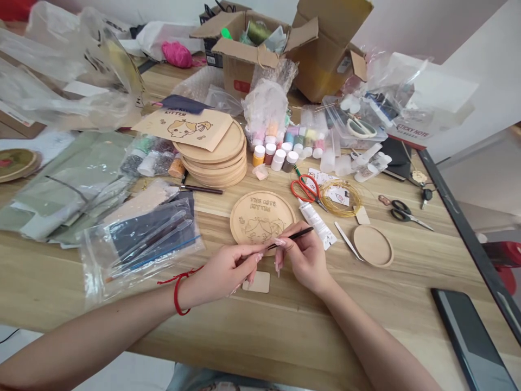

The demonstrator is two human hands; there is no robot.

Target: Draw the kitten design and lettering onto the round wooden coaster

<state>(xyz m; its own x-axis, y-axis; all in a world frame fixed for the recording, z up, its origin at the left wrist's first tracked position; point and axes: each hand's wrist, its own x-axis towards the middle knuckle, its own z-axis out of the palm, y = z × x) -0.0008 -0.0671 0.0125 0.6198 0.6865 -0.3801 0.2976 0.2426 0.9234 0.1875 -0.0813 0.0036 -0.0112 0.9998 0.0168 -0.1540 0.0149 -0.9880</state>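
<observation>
My right hand (305, 263) grips a slim dark pen-like tool (300, 233), its lower end pointing left. At that end the fingertips of my left hand (222, 274) are pressed together; what they hold, if anything, is too small to make out. Both hands meet over the near edge of a round wooden plaque (260, 209), which bears line lettering and a kitten outline and is partly covered by my fingers. Below the fingertips a small pale rectangular card (260, 282) lies on the table.
Right of the plaque are a white tube (317, 222), red-handled scissors (305, 188), coiled golden wire (342, 198), tweezers (348, 241) and a small round tray (373, 246). Stacked wooden discs (215, 168) and paint bottles (279, 160) stand behind. A phone (474, 339) lies front right.
</observation>
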